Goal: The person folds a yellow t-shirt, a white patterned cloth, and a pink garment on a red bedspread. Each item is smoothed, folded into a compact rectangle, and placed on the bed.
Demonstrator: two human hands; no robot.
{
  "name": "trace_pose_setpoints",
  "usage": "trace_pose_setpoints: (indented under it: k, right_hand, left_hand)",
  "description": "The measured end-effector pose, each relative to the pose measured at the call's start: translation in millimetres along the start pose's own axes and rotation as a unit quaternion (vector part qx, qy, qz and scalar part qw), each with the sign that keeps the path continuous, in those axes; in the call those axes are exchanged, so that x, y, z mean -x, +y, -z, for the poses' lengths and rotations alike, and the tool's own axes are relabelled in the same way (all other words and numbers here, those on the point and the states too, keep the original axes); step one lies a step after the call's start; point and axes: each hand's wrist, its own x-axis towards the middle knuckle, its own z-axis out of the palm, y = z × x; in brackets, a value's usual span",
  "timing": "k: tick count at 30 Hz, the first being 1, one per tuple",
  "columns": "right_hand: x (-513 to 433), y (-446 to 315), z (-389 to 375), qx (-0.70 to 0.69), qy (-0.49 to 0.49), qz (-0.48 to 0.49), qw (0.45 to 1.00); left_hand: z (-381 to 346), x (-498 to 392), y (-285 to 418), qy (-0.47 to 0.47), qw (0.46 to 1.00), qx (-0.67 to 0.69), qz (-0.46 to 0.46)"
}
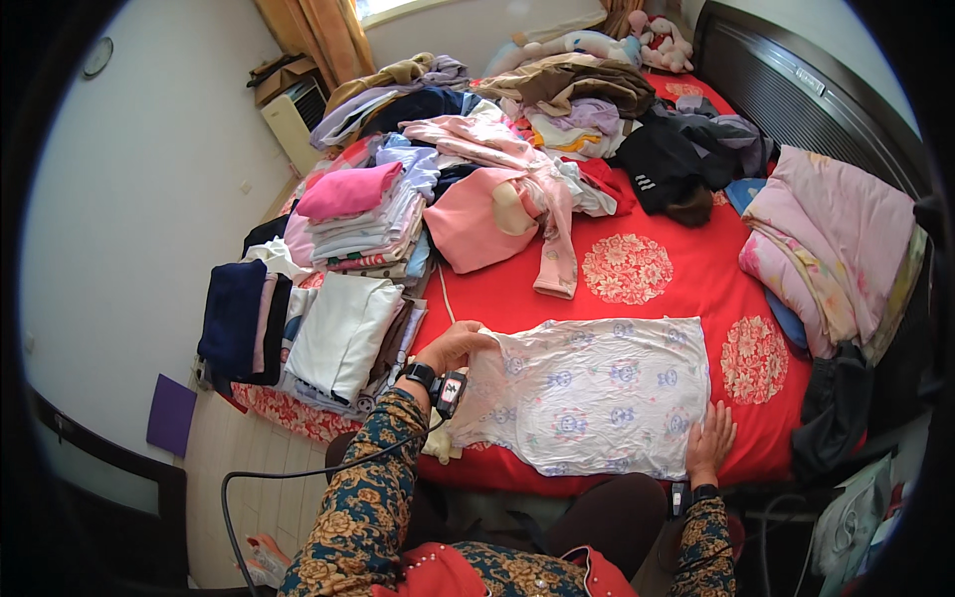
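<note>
A white garment with a print of small blue cartoon figures lies spread flat on a red bedspread before me. My left hand pinches its upper left corner between thumb and fingers. That end of the cloth looks thin and slightly bunched, and the red shows through it. My right hand rests flat at the lower right corner, fingers apart, partly on the cloth's edge and partly on the bedspread. Both wrists wear dark straps with small devices.
Folded clothes stand in stacks at the left, with a white folded piece and a bright pink one on top. Loose garments, including a pink top and a black one, heap behind. A folded pink quilt lies right. A cable trails from my left wrist.
</note>
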Motion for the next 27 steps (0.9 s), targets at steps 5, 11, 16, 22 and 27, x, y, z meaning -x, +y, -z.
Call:
trace_pose_setpoints:
  k: [5, 11, 16, 22, 27]
  right_hand:
    - [0.1, -0.5, -3.4, 0.017, 0.006, -0.003, 1.000]
    - [1.5, 0.7, -3.4, 0.025, 0.009, 0.006, 1.000]
    - [1.3, 1.1, -4.3, 0.028, 0.002, 0.009, 1.000]
    - [-7.1, -6.8, 19.4, 0.020, -0.061, 0.004, 0.998]
    - [-58.7, -62.9, 46.6, -0.049, -0.035, 0.148, 0.987]
  left_hand:
    - [15.7, -3.0, -10.6, 0.157, 0.959, -0.194, -0.135]
    - [19.8, 7.9, -28.4, 0.258, 0.740, -0.603, -0.147]
    - [-17.7, 1.5, -34.3, 0.183, 0.665, -0.620, -0.373]
    - [-13.8, -1.1, -40.5, 0.261, 0.687, -0.635, -0.239]
    - [19.0, -5.5, -35.8, 0.262, 0.692, -0.635, -0.223]
